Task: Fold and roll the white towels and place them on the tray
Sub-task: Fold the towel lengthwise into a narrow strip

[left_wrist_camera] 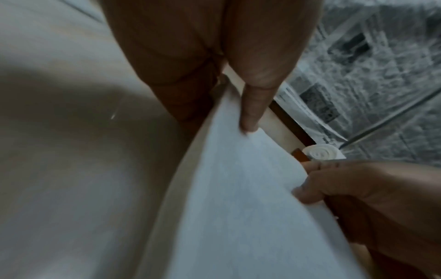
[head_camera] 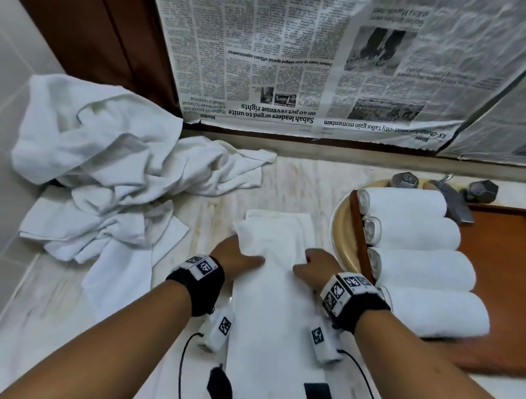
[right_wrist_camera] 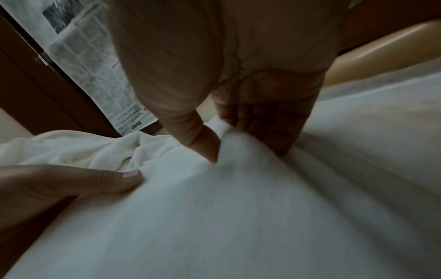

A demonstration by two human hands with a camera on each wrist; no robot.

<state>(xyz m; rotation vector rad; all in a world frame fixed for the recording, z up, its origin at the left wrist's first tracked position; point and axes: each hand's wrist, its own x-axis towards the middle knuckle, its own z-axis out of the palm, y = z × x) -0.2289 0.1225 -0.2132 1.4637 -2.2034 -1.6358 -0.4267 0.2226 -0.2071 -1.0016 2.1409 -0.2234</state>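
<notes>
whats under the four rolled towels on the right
The rolled towels lie on a brown wooden tray, which sits over a beige sink basin. The tray floor beneath them and most of the basin are covered.

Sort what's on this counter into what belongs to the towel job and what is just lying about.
Job: folded towel, left hand, right hand, rolled towels, tray, towel pile.
Lying about: newspaper, tap, basin.

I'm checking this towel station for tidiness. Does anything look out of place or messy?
Yes: a rumpled pile of unfolded towels sprawls at the counter's left, and the wooden tray of rolled towels sits over the sink, crowding the faucet.
</notes>
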